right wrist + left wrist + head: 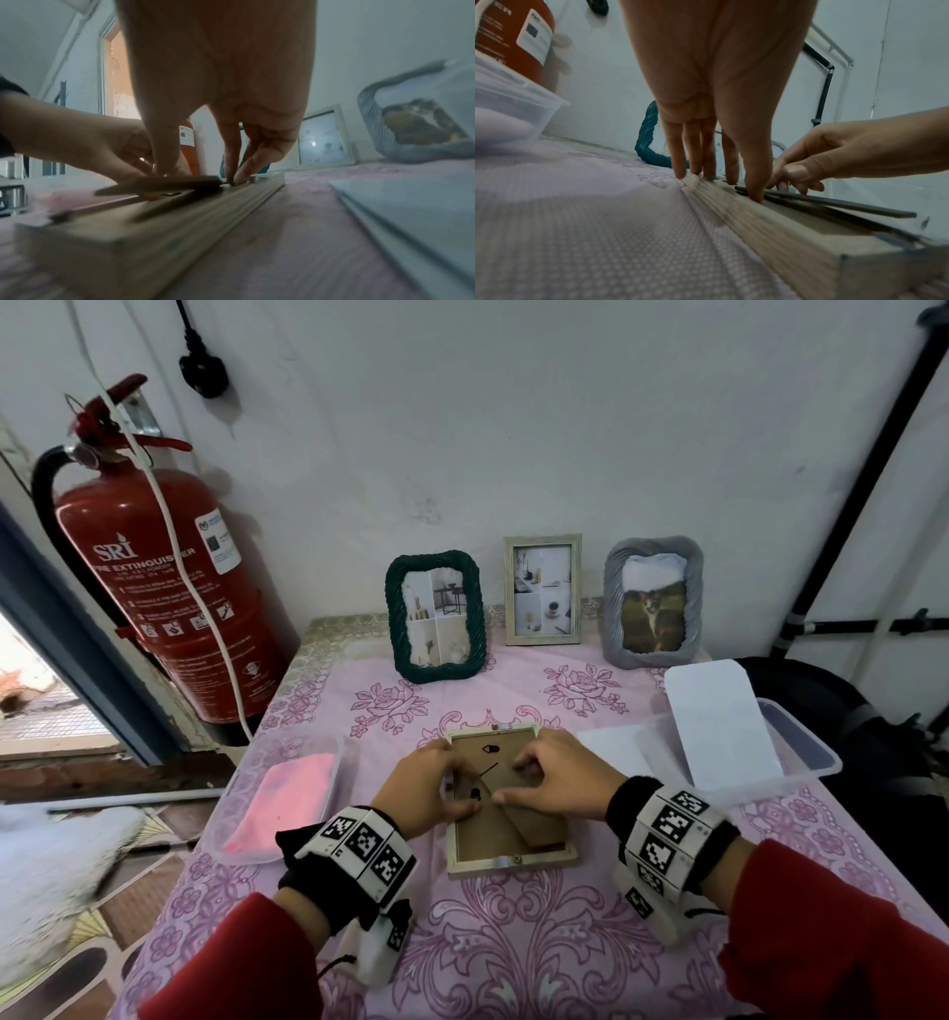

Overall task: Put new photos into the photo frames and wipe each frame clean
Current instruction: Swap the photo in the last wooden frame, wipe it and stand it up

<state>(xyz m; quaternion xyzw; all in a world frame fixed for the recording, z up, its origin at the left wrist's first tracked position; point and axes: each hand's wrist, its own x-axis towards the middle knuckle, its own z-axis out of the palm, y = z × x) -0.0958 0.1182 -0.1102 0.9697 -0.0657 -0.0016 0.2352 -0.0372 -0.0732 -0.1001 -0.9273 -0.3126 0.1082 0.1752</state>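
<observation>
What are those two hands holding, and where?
Neither lifts anything. Left hand and right hand press fingertips on the back panel of the face-down frame.

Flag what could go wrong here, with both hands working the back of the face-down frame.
1. The fingers press by the raised stand; it may bend or snap.
2. The frame lies on a loose cloth; prying could slide it.
3. The right hand could knock the container.
</observation>
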